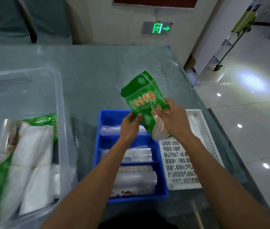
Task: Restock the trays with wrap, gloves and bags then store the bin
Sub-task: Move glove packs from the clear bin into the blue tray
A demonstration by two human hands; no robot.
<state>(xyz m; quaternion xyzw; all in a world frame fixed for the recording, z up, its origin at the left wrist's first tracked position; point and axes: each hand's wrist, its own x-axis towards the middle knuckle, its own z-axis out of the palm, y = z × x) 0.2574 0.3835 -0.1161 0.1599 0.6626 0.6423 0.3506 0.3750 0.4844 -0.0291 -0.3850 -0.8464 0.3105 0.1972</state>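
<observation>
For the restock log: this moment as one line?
left hand: pinches green glove pack | right hand: grips it | pack: above blue tray | white tray: right of blue tray | clear bin: left, stocked

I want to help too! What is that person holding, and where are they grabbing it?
A green pack of gloves, held with both hands. The left hand pinches its lower left edge, and the right hand grips its right side.

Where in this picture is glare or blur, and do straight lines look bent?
Head view: strong glare on the glossy floor at right; the clear bin, lower left, and its contents are motion-blurred; the green glove pack is fairly sharp; the table edge bows slightly, a wide-angle distortion.
</observation>
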